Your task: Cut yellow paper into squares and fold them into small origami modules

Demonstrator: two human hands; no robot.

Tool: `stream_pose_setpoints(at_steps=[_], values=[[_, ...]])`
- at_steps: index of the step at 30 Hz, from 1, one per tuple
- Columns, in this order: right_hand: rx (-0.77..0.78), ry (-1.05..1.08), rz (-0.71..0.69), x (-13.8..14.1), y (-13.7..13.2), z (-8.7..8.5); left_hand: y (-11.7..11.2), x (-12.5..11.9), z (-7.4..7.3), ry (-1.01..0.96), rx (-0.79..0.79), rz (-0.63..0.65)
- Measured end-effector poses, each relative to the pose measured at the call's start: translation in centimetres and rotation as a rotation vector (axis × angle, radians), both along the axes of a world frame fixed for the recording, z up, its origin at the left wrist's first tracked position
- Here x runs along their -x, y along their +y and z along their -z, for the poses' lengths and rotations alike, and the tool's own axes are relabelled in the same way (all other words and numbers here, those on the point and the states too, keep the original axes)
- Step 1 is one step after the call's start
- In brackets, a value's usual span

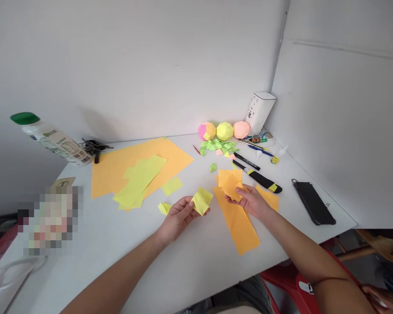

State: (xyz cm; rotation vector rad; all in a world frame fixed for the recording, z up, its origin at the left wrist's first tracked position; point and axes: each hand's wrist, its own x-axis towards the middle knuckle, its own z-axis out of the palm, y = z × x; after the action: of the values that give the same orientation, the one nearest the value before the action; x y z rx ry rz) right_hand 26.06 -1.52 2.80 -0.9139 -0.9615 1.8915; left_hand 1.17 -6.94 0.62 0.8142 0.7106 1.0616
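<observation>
My left hand (182, 214) pinches a creased yellow paper square (202, 201) above the white table. To its right, my right hand (251, 199) grips several small orange paper pieces (232, 186), their edges fanned out. Beneath that hand lie long orange paper strips (237, 226). A folded yellow piece (164, 208) and a flat yellow square (172, 186) rest left of my left hand. Farther left, yellow paper sheets (144, 179) lie over a large orange sheet (108, 168). Behind my hands is a heap of green folded paper units (218, 145).
Three paper balls (225, 131) line the wall beside a white container (261, 111). A utility knife (260, 178) and a black marker (248, 162) lie behind my right hand. A black phone-like case (314, 203) is at right; a green-capped bottle (54, 141) stands at left.
</observation>
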Motion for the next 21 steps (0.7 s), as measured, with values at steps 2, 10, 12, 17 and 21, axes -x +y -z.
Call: stream_pose_setpoints(at_steps=[2, 10, 12, 17, 21], values=[[0.004, 0.005, -0.015, 0.0, 0.0, -0.1, -0.1, 0.0, -0.2, -0.041, 0.011, 0.028], [-0.102, -0.075, 0.054, -1.0, 0.4, -0.3, 0.3, 1.1, 1.2, 0.32, -0.136, -0.136], [-0.206, -0.163, 0.237, -2.1, 0.6, -0.6, 0.6, 2.2, 1.8, 0.682, -0.372, -0.37], [-0.681, -0.717, 0.715, -4.5, 0.5, -0.7, 1.6, 3.7, 3.1, 1.464, -0.95, -0.501], [-1.195, -0.966, 0.255, -4.2, -0.1, 0.0, 1.3, 2.5, 2.9, 1.576, -1.121, -0.434]])
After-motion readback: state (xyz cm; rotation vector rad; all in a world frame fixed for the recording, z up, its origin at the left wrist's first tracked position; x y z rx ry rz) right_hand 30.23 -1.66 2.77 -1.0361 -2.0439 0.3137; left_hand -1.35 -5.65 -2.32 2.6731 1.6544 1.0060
